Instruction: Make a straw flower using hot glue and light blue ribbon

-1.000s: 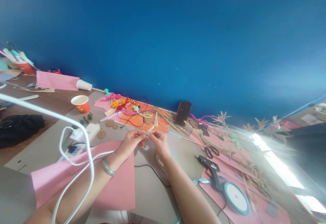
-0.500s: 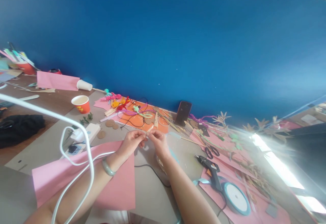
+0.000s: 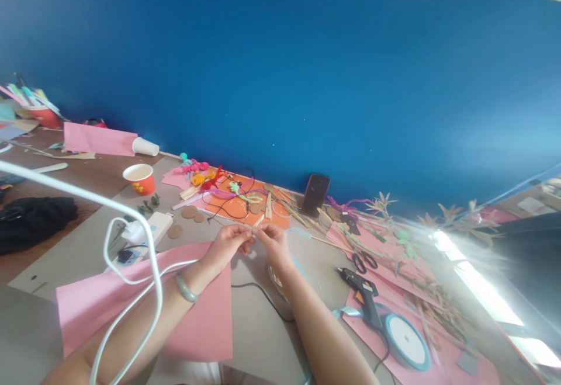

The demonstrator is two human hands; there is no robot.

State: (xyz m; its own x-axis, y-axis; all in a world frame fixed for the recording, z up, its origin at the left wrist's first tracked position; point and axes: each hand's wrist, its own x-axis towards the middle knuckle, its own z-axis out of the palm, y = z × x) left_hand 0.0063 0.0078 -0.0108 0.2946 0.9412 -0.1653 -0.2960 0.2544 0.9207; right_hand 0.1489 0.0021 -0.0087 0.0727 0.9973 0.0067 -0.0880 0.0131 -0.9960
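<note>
Craft workroom, glue gun point(image 3: 362, 289), scissors point(image 3: 363, 261), coloured paper point(image 3: 99, 138), ribbon spool point(image 3: 407, 339)

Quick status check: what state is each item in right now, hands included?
left hand: pinching thin strip
right hand: pinching thin strip
red cup: upright, open
white cup: on its side
phone: propped against wall, screen dark
glue gun: lying down, unheld
ribbon spool: lying flat

Thin pale strip point(image 3: 258, 224) (small, slightly tilted)
</note>
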